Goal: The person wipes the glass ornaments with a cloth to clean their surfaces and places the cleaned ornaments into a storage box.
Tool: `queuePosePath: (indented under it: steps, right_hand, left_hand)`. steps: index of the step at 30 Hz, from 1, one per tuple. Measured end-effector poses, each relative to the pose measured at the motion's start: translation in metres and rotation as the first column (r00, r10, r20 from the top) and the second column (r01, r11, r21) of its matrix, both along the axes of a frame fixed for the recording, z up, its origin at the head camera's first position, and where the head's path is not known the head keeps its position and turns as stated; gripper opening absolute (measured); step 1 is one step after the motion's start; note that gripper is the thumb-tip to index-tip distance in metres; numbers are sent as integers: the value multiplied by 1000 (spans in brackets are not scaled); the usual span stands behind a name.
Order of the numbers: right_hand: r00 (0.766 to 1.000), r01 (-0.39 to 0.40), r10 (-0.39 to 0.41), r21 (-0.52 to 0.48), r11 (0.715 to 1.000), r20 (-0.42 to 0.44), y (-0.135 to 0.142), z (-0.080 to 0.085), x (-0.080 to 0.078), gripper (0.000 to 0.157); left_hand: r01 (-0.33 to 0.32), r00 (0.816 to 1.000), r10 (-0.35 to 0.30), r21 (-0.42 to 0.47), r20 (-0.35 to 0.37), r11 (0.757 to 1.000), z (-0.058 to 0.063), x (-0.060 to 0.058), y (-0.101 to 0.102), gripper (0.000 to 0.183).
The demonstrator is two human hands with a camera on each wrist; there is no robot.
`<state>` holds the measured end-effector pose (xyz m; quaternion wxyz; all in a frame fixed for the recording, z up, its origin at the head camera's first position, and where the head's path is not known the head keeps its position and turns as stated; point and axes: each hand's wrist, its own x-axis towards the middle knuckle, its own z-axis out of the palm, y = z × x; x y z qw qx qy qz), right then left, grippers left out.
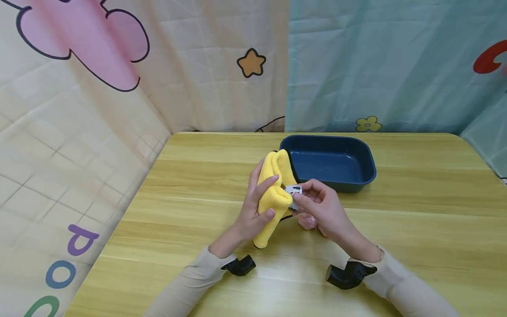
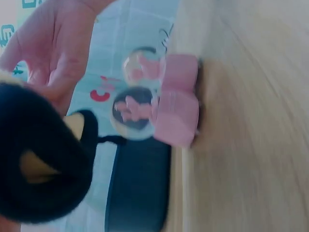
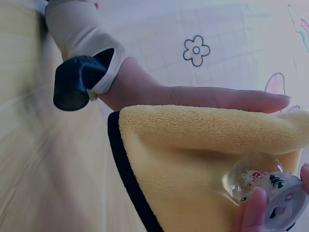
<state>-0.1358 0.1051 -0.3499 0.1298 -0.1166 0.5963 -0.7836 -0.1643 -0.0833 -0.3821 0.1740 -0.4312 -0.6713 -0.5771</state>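
Observation:
My left hand [image 1: 248,215] grips a folded yellow cloth [image 1: 274,198] with black edging, its fingers and thumb curled over the folds. With its fingertips my right hand [image 1: 332,213] pinches the white base of a small snow globe [image 1: 293,190] printed with dark trees. In the right wrist view the clear dome of this snow globe [image 3: 253,174] lies against the cloth [image 3: 178,164], a small red and white figure inside. Two pink-based snow globes [image 2: 176,118] stand side by side on the table in the left wrist view; the right hand partly hides them in the head view.
A dark blue rectangular bin [image 1: 328,165] stands just behind the hands, toward the table's back edge. The wooden table [image 1: 416,220] reaches to printed curtains [image 1: 222,66] at the back and left. Black wrist cameras [image 1: 346,275] sit on both sleeves.

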Motion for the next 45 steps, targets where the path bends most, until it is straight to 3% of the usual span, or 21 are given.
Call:
queuePosePath:
  steps: [2,7,10,15,19,21,23,25,28,31,35,37,42,45]
  right_hand:
    - [999,-10,10,-4,1000,38,1,1,-1,2]
    - [991,-36,39,-24,999,125,2,4,-5,11]
    - [990,-24,21,16,1000,142,1,6,-8,14]
    - [994,17,-27,97,995,105,-3,1,-11,12]
    - [998,48,-52,142,989,25,-5,-4,-10,6]
    - [996,76,-67,181,980,-55,-5,-7,-9,9]
    - [982,127,-91,222,967,-168,-6,-10,-8,15]
    - [952,186,-114,242,952,-285,-7,-12,-7,24]
    - [886,251,-136,213,944,-444,-9,-15,-5,33]
    - [801,282,-140,162,946,-581,-10,-18,-5,36]
    - [663,319,-123,131,939,-739,-11,-20,-7,39]
    - [569,345,-112,113,932,-815,-12,-22,-8,38]
    - [268,446,-113,19,895,-957,-12,-24,-13,51]
    - [140,492,-93,-12,870,-986,-11,-23,-16,51]
  left_hand:
    - [34,999,-36,-56,-27,998,2,-2,-4,53]
    - [84,994,-98,-206,-57,975,10,-6,-13,59]
    - [52,998,-58,-227,-20,972,11,-6,-12,54]
    - [-44,997,53,-161,55,986,4,-5,-7,51]
    - [-88,990,100,-111,101,990,1,-3,-3,47]
    - [-95,987,105,-92,119,991,1,-3,-2,46]
    - [-99,985,108,-71,133,993,0,-3,-2,45]
    - [-102,985,108,-53,136,993,1,-2,-1,45]
    - [-105,985,108,-31,135,994,0,-1,-1,43]
    - [-112,984,115,-26,138,993,0,1,-1,41]
    - [-117,982,120,-26,145,993,2,5,-1,40]
    - [-116,983,118,-21,138,993,3,6,-1,40]
    - [-114,987,113,1,112,994,6,8,1,39]
    - [-112,987,111,-4,115,994,9,10,2,39]
